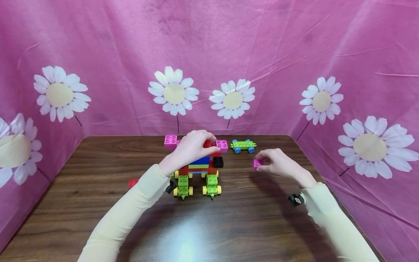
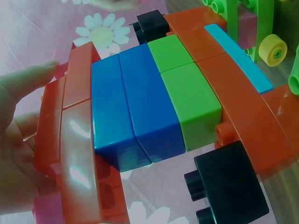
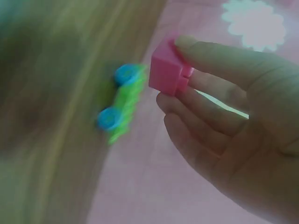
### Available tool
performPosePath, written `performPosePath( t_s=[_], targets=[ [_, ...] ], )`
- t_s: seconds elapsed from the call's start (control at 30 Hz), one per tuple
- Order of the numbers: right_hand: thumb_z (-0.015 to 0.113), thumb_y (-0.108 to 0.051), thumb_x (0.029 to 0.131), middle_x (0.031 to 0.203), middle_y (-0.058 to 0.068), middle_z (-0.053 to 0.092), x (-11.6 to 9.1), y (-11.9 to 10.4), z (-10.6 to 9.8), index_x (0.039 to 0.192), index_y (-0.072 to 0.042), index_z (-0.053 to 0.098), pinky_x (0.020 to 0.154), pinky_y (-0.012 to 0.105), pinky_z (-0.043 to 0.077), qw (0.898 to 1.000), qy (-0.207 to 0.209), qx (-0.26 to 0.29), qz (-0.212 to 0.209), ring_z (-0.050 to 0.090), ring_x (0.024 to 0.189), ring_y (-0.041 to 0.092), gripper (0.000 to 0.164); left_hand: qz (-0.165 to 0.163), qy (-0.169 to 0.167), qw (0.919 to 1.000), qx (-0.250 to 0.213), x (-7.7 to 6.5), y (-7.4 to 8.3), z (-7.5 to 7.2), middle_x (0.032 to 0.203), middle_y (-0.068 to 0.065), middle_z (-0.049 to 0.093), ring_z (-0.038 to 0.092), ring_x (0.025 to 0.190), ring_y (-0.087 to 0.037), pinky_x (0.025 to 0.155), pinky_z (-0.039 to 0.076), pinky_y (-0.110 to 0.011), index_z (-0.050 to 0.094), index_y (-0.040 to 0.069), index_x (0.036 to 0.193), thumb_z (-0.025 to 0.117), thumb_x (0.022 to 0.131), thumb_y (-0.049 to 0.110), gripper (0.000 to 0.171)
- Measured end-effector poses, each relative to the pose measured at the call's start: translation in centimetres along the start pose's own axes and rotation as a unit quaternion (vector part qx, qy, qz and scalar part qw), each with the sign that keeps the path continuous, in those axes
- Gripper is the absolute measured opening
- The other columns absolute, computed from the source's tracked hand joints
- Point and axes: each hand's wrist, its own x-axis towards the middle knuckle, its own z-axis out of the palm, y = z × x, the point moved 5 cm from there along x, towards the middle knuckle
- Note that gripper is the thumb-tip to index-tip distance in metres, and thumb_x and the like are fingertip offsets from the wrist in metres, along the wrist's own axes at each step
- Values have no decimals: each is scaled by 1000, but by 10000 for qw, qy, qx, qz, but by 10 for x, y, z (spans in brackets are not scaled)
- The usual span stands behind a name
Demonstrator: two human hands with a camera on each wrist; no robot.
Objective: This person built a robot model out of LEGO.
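Observation:
A toy-brick figure (image 1: 200,160) stands on the table on two lime-green wheeled bases with yellow wheels. Its body stacks red, lime and blue bricks, with pink bricks at both upper sides. My left hand (image 1: 194,145) grips its red top from above; in the left wrist view the thumb lies at the red bricks' edge and the other fingers are partly hidden behind them. A black brick (image 2: 231,182) sticks out lower on the body. To the right of the figure, my right hand (image 1: 277,163) pinches a small pink brick (image 3: 166,70) between thumb and fingers, above the table.
A lime-green wheeled base (image 1: 243,145) with blue wheels stands at the back of the table, between the figure and my right hand. A red brick (image 1: 132,182) lies left of the figure, partly behind my left sleeve. A pink daisy-patterned cloth (image 1: 275,43) surrounds the wooden table (image 1: 242,218).

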Motion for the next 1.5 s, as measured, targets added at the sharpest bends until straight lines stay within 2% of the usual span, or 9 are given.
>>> performPosePath(
  t_s=[0.13,0.37,0.6,0.8,0.97,1.17,1.5],
  targets=[
    [83,-15,79,92,2,75,19,-26,-15,100,-7,73,78,40,58,9989,253,-70,-393,68,85,17,24,-2,25,10000,-27,-1,-1,1,103,-6,75,64,84,-17,74,55,-28,74,9,112,73,90,35,34],
    [82,-19,81,99,0,75,39,-63,-42,109,-11,72,79,37,57,9963,536,222,-628,69,91,13,31,-67,-15,10000,1,-3,-3,4,105,-5,75,65,87,-16,77,56,-29,74,10,112,72,90,37,36],
    [80,-21,84,103,0,75,48,-89,-53,113,-11,71,80,34,57,9916,680,468,-998,70,94,13,32,-58,51,10000,43,-2,-3,3,105,-5,75,66,88,-17,76,57,-30,74,10,112,73,89,38,36],
    [79,-21,85,101,-3,75,53,-98,-55,114,-13,70,74,26,54,9893,778,466,-1145,69,90,10,32,-56,42,10000,-13,-2,-2,3,105,-5,75,67,90,-18,78,58,-30,74,10,112,73,89,37,36],
    [78,-22,86,105,-1,74,58,-105,-55,116,-12,70,80,27,57,9889,613,566,-1227,69,90,9,33,-34,73,10000,-53,-1,-3,2,104,-5,75,66,87,-17,76,57,-28,73,10,113,74,89,35,35],
    [79,-18,85,106,0,75,64,-108,-55,116,-11,71,76,24,56,9881,545,490,-1351,69,88,9,33,-11,42,10000,-36,-1,-4,2,106,-5,75,65,86,-16,75,56,-27,73,10,114,73,89,37,37],
    [77,-18,87,108,4,74,65,-109,-56,118,-10,72,77,27,55,9868,526,352,-1492,67,92,17,33,64,114,9999,16,-1,-3,3,106,-6,75,67,90,-18,77,58,-29,73,9,116,74,89,37,39]
  ],
)
